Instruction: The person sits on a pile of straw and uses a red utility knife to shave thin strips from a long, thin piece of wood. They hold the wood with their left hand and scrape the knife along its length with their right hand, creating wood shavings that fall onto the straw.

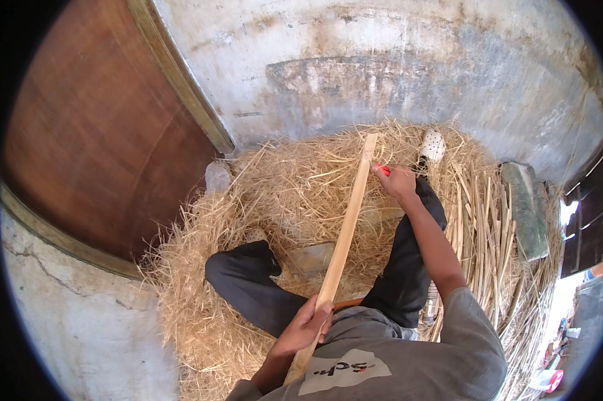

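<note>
A long, flat, pale slat (347, 239), of wood or bamboo, runs from beside my body up and away over the shavings. My left hand (308, 324) is wrapped round its near part, close to my shirt. Toward the far end, my right hand (399, 183) is closed on a small red tool (382, 169). Only a bit of red shows past the fingers, so its exact kind is hidden. The red tool lies at the slat's right edge; whether it touches cannot be made out.
Straw-like shavings (295, 175) cover the floor around my bent legs. Several thin strips (485, 244) lie to the right, beside a greenish stone block (525, 210). A stained wall (382, 73) stands ahead and a brown door (101, 127) at the left.
</note>
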Action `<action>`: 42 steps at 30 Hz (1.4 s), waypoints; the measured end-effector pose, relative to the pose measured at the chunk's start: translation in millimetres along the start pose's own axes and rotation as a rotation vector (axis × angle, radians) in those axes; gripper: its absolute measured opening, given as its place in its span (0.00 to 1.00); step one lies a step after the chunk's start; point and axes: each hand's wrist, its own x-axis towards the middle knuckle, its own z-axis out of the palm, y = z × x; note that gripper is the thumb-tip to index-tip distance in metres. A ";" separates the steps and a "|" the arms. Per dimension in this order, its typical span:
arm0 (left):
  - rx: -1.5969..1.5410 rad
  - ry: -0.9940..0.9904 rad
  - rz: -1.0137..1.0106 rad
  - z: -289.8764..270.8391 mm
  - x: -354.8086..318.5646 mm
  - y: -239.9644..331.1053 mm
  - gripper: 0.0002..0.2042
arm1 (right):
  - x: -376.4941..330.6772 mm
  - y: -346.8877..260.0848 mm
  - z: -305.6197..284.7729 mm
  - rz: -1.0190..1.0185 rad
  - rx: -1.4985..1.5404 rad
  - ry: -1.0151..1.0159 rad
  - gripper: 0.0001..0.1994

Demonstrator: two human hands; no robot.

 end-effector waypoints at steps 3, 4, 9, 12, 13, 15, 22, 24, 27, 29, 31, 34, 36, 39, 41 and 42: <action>0.019 0.005 0.017 -5.3 3.7 1.0 0.11 | 2.5 -8.7 5.1 -0.030 0.017 0.047 0.38; 0.016 -0.002 0.028 -5.5 4.7 0.8 0.11 | 1.0 -9.4 8.0 0.058 0.090 0.016 0.38; 0.039 0.066 0.039 -10.6 4.7 4.2 0.10 | -46.5 -53.6 -17.3 0.013 0.338 -0.109 0.35; 0.066 0.109 0.059 -14.6 4.9 11.9 0.10 | -108.2 -77.2 -31.5 -0.383 0.271 -0.135 0.31; 0.072 0.112 0.070 -14.3 5.5 14.0 0.11 | -122.0 -91.0 -47.9 -0.441 0.301 -0.213 0.29; 0.113 0.110 0.053 -11.2 5.9 19.4 0.11 | -123.5 -94.7 -55.3 -0.499 0.235 -0.220 0.30; 0.154 0.094 0.013 -2.2 -3.2 20.7 0.12 | -73.7 -71.7 -48.3 -0.301 0.128 -0.143 0.32; 0.193 0.147 0.015 -4.2 -4.3 18.3 0.12 | -104.7 -88.3 -54.1 -0.478 0.082 -0.278 0.32; 0.331 0.190 0.049 -3.6 -4.7 22.9 0.11 | -100.0 -93.8 -56.9 -0.400 0.127 -0.230 0.33; 0.392 0.193 0.058 0.1 -7.4 19.8 0.11 | -84.8 -76.9 -44.9 -0.372 0.093 -0.177 0.34; 0.410 0.219 0.094 -4.2 -2.1 20.5 0.11 | -89.0 -83.1 -36.1 -0.372 0.160 -0.118 0.33; 0.276 0.218 0.076 -5.9 -7.4 18.1 0.11 | -117.4 -96.6 -34.2 -0.486 0.217 -0.161 0.32; 0.291 0.214 0.089 -8.0 -5.5 16.8 0.11 | -112.4 -96.8 -37.0 -0.488 0.203 -0.184 0.32; 0.308 0.199 0.085 -6.6 -0.5 14.3 0.12 | -82.2 -80.0 -41.2 -0.385 0.137 -0.153 0.31; 0.314 0.197 0.091 -6.2 2.3 16.7 0.12 | -79.5 -74.2 -29.5 -0.405 0.113 -0.139 0.31; 0.308 0.199 0.089 -5.2 1.0 17.0 0.12 | -76.7 -73.0 -24.6 -0.393 0.101 -0.123 0.31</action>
